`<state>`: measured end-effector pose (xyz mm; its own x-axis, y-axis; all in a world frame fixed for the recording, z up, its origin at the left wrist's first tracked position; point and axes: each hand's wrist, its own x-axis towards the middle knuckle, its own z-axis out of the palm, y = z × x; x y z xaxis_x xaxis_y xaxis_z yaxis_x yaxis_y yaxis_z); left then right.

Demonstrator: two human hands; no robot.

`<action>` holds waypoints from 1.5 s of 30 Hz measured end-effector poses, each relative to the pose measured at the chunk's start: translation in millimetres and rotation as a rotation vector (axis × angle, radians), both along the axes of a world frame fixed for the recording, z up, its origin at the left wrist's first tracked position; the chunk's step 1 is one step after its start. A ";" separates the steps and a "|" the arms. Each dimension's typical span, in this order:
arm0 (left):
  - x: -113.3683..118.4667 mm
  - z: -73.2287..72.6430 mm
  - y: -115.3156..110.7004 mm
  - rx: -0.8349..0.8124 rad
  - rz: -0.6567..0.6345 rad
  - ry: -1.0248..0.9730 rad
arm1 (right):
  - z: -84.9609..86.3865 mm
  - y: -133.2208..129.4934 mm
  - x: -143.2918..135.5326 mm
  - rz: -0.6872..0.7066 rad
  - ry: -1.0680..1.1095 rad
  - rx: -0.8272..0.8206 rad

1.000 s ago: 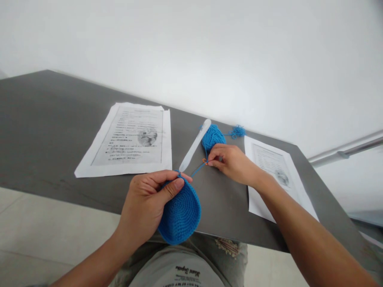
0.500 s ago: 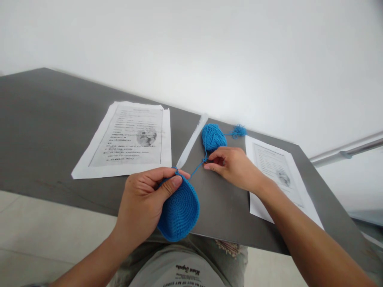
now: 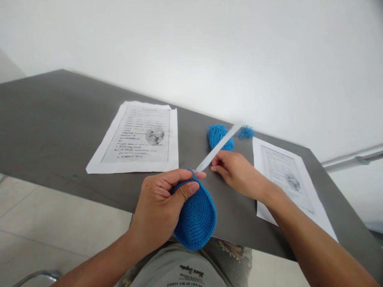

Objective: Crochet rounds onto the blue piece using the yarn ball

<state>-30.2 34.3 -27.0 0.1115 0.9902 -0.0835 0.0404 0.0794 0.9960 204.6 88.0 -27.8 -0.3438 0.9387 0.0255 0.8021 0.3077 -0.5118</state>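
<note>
A round blue crocheted piece (image 3: 196, 217) is pinched at its top edge between the thumb and fingers of my left hand (image 3: 163, 203). A long whitish hook (image 3: 220, 147) slants up and right from the yarn loop at my left fingertips, crossing in front of the blue yarn ball (image 3: 216, 134). My right hand (image 3: 239, 173) is just below the ball, its thumb and forefinger pressed together; what they hold, if anything, is hidden. A small tangle of blue yarn (image 3: 247, 132) lies right of the ball.
On the grey table (image 3: 60, 119) a printed sheet (image 3: 137, 137) lies at the left and another printed sheet (image 3: 289, 179) at the right, partly under my right forearm. A white wall stands behind the table. A metal rail (image 3: 356, 161) is at the far right.
The hook has tilted further to the right, now crossing the yarn ball. My left hand and the crocheted piece appear further right in the view, which has itself shifted.
</note>
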 end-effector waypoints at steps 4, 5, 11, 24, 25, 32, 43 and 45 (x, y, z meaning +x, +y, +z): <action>1.3 1.5 -4.3 -0.014 0.005 0.040 | 3.6 -14.1 -0.3 -0.056 0.108 0.009; 1.4 1.7 -5.7 -0.004 0.004 0.039 | 4.6 -17.8 0.0 -0.073 0.142 0.007; 3.1 3.5 -10.3 0.061 -0.029 0.066 | 12.6 -42.1 -3.6 -0.138 0.378 0.017; 5.9 -0.6 -10.2 0.185 0.012 0.165 | 34.8 -80.0 -37.9 -0.257 1.060 -0.151; 6.2 -1.0 -10.6 0.200 0.012 0.170 | 35.3 -80.8 -40.1 -0.266 1.085 -0.184; 7.2 1.3 -11.7 0.326 0.010 0.189 | 31.4 -86.4 -46.8 -0.284 1.125 -0.193; 13.0 -2.2 -15.0 0.485 0.005 0.208 | 46.4 -92.3 -54.6 -0.339 1.040 -0.249; 15.1 -1.8 -16.4 0.498 -0.004 0.192 | 46.7 -93.0 -56.9 -0.361 1.024 -0.254</action>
